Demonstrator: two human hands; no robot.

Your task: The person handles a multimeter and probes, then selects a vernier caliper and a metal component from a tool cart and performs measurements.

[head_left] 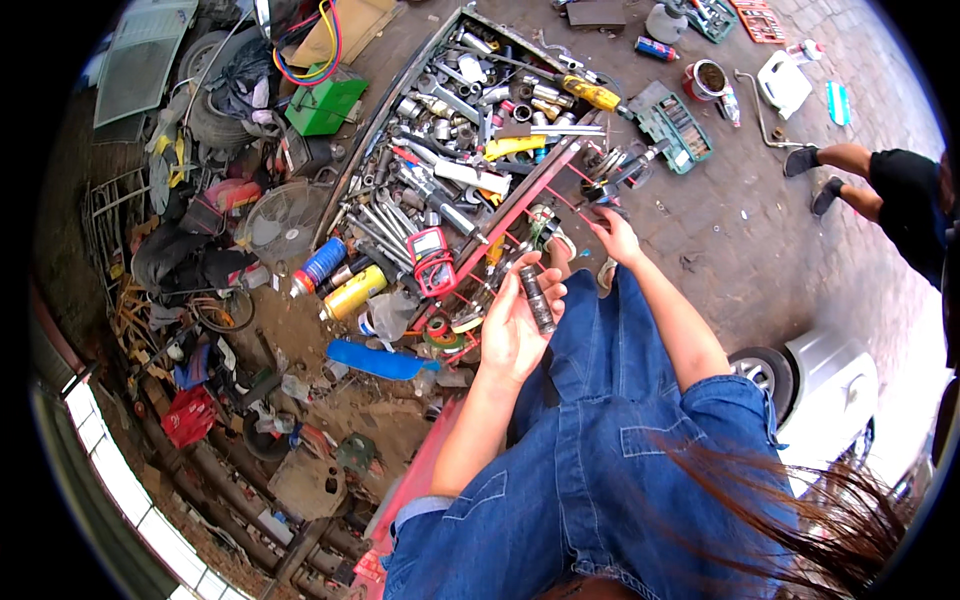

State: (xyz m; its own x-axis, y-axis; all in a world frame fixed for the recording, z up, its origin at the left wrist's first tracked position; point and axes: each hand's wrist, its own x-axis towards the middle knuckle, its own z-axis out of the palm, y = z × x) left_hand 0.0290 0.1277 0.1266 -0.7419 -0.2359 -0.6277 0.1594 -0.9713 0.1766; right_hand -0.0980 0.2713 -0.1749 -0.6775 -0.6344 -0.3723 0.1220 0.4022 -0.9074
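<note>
My left hand (512,330) is turned palm up in front of my chest. In its curled fingers lies a dark, ribbed metal cylinder (537,298) that looks like several sockets end to end. My right hand (617,238) reaches to the side of the red-edged tool tray (500,222), thumb and fingers apart, with nothing visible in it. Just beyond its fingertips hangs a dark power tool (612,188), partly hidden among other tools. Sockets, wrenches and extension bars (385,228) fill the tray in a loose heap.
On the tray's near end lie a red meter (430,262), a yellow spray can (353,292) and a blue can (320,266). A green socket case (672,128) is on the paving. At the right stand another person's legs (850,175) and a car wheel (764,374). Scrap and a fan (285,222) crowd the left.
</note>
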